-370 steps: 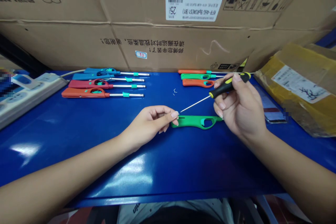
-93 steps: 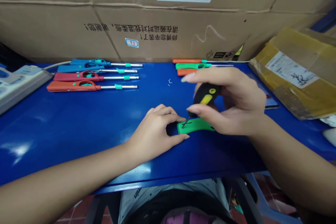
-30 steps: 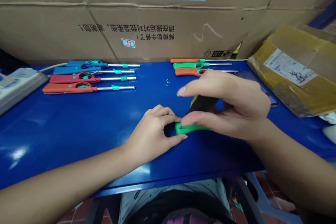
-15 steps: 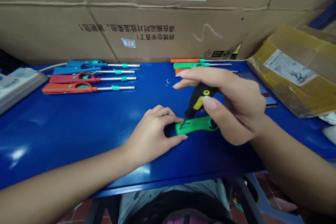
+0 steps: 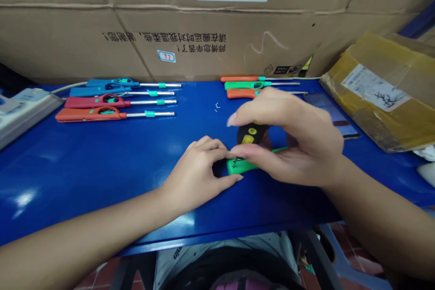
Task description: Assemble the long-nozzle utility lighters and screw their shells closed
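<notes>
A green lighter (image 5: 249, 167) lies on the blue table in front of me, its right part hidden behind my right hand. My left hand (image 5: 204, 167) grips the lighter's left end between thumb and fingers. A black and yellow screwdriver (image 5: 250, 133) is in my right hand (image 5: 299, 140), thumb and fingers closed round its handle. The thin shaft points down to the left, and its tip meets the upper face of the green lighter near the left end.
Long-necked lighters in blue, red and orange (image 5: 90, 114) lie in a row at left, by a white power strip (image 5: 29, 108). Further ones, orange and green (image 5: 243, 85), lie at the back right. A cardboard wall (image 5: 136, 22) stands behind; a taped yellow-brown package (image 5: 377, 95) sits at right.
My right hand has come lower and closed in on the screwdriver handle, the thumb moving left and the handle tipping. My left hand and the green lighter have stayed put.
</notes>
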Demonstrator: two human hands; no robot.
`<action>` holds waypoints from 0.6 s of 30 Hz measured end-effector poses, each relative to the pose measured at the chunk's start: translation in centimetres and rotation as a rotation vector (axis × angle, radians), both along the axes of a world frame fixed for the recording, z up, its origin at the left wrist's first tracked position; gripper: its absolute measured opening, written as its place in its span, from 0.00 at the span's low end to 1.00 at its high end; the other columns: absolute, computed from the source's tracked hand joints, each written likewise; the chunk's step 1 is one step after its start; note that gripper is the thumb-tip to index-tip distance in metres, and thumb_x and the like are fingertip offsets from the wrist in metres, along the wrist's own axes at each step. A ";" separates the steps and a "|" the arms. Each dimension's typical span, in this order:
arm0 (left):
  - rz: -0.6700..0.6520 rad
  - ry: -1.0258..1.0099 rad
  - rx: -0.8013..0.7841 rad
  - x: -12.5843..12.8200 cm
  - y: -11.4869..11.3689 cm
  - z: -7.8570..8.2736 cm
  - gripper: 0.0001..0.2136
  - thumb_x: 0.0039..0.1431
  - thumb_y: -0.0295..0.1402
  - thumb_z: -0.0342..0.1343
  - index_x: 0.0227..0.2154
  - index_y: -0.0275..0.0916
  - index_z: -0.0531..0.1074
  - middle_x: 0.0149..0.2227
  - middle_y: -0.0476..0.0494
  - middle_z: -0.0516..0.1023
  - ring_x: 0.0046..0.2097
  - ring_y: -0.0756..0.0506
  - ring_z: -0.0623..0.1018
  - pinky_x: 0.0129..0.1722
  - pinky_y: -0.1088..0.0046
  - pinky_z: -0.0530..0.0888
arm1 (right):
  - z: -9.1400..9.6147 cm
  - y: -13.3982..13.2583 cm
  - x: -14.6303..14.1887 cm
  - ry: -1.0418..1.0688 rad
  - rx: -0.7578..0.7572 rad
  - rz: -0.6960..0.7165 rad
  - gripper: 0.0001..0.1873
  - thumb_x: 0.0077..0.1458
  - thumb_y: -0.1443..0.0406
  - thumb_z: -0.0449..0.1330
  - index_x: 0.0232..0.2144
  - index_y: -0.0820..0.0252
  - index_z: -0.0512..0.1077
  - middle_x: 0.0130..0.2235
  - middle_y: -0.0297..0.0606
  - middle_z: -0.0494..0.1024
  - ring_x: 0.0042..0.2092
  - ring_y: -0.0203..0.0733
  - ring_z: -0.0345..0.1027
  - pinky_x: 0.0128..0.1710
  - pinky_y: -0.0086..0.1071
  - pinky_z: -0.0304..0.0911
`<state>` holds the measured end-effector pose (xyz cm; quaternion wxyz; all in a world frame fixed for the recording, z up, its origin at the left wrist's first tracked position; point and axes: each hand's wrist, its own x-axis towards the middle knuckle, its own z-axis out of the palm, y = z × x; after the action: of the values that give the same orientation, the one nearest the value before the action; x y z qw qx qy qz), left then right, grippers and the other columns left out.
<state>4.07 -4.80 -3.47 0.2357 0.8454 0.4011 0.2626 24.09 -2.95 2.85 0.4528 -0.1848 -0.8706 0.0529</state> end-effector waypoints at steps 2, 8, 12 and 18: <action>-0.004 0.005 0.007 0.0 0.0 0.0 0.11 0.56 0.39 0.68 0.39 0.40 0.78 0.40 0.45 0.80 0.44 0.39 0.77 0.44 0.58 0.74 | 0.0 0.2 0.1 0.007 0.053 -0.044 0.12 0.61 0.63 0.64 0.47 0.58 0.72 0.43 0.33 0.82 0.44 0.39 0.77 0.50 0.36 0.74; -0.013 -0.018 0.018 -0.1 0.0 0.1 0.12 0.56 0.39 0.68 0.40 0.40 0.79 0.45 0.43 0.81 0.47 0.38 0.77 0.48 0.55 0.74 | 0.6 0.2 0.4 -0.052 -0.046 0.091 0.16 0.65 0.69 0.55 0.54 0.59 0.70 0.51 0.36 0.81 0.53 0.42 0.75 0.55 0.38 0.71; 0.000 -0.004 -0.035 0.0 0.0 0.2 0.12 0.55 0.38 0.69 0.40 0.41 0.78 0.44 0.44 0.82 0.46 0.38 0.77 0.46 0.55 0.75 | 0.6 0.2 0.1 0.029 0.062 0.034 0.13 0.58 0.65 0.67 0.45 0.61 0.74 0.41 0.33 0.83 0.38 0.38 0.75 0.43 0.34 0.74; -0.005 -0.020 -0.003 0.0 -0.1 0.2 0.12 0.55 0.38 0.69 0.40 0.40 0.78 0.45 0.44 0.81 0.46 0.39 0.77 0.47 0.56 0.74 | 0.5 0.2 0.5 -0.053 -0.082 0.059 0.16 0.66 0.66 0.55 0.55 0.57 0.71 0.50 0.35 0.80 0.47 0.41 0.76 0.47 0.38 0.75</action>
<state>4.05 -4.86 -3.31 0.2417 0.8435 0.3968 0.2696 24.56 -2.77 3.38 0.4197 -0.1787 -0.8846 0.0971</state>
